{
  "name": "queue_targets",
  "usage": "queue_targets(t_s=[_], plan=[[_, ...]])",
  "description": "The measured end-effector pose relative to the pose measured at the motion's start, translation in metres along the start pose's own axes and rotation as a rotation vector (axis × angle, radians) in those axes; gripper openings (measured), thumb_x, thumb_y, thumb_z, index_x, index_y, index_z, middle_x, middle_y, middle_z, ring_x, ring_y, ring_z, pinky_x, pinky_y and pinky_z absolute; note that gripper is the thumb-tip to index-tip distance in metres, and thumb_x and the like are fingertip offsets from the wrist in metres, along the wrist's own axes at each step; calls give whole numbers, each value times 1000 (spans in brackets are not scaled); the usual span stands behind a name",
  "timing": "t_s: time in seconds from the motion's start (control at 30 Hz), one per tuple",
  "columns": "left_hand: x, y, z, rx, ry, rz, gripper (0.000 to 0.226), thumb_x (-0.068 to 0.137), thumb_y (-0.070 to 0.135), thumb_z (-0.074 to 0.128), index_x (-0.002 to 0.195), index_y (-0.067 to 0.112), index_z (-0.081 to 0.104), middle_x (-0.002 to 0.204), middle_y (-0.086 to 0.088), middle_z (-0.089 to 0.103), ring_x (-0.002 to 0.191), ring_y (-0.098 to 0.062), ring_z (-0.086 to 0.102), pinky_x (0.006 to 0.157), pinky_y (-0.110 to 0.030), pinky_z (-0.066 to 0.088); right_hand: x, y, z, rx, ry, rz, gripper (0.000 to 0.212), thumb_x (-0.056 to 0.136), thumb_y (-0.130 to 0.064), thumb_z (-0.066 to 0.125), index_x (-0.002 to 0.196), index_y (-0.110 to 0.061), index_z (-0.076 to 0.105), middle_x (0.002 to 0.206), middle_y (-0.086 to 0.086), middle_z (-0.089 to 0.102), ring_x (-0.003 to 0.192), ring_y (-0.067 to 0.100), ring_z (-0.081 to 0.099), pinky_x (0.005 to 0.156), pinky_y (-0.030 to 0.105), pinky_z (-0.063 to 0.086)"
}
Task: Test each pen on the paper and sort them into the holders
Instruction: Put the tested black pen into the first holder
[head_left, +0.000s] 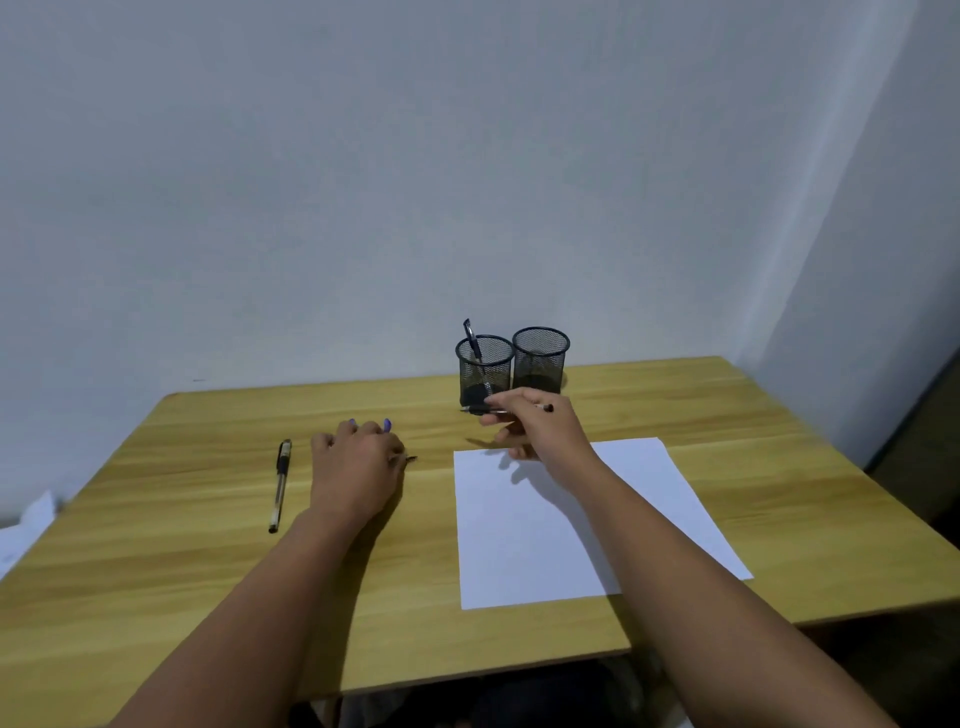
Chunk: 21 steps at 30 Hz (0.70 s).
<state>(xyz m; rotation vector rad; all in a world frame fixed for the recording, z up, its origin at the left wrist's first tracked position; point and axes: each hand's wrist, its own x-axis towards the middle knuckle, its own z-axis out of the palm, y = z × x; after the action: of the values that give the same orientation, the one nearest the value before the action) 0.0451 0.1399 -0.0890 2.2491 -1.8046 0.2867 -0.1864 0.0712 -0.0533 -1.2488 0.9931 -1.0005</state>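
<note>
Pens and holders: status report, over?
Right hand holds pen near left holder. Left hand covers another. Paper blank. Nothing blocking.

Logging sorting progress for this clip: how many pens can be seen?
4: one in the left holder, one in the right hand, one lying loose on the table, one tip showing under the left hand. More may be hidden.

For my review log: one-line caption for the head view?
Right hand holds a pen level before two mesh holders; left hand rests near a pen on table.
</note>
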Motion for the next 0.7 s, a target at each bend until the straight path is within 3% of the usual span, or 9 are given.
queue_targets(t_s=[0.13,0.27,0.5,0.7], plan=[[-4,7,-9,-374,70,12,16,94,30,58,102,31,72,98,14,71,91,-12,63,77,-34,51,-6,3,-5,-50,-47,-14,14,98,-18,75,102,-5,77,97,15,82,60,10,65,52,21,52],[1,14,-27,-769,-69,-1,17,96,12,65,104,22,76,97,9,73,89,-3,65,73,-15,46,-10,0,-7,-68,-30,-34,21,93,-24,82,100,-4,80,89,9,83,61,10,63,52,20,49],[-2,25,-48,-867,-64,7,19,95,11,66,100,25,78,83,17,71,70,7,60,61,-8,40,-26,-13,-11,-67,-71,-62,16,93,-26,82,96,-10,80,91,9,84,61,8,63,55,21,47],[-4,34,-71,-1034,-103,-17,15,93,9,69,101,17,79,82,4,76,70,0,63,71,-20,49,-39,-28,-18,3,-112,-31,13,92,-24,83,99,-12,82,96,10,83,63,8,63,57,21,48]])
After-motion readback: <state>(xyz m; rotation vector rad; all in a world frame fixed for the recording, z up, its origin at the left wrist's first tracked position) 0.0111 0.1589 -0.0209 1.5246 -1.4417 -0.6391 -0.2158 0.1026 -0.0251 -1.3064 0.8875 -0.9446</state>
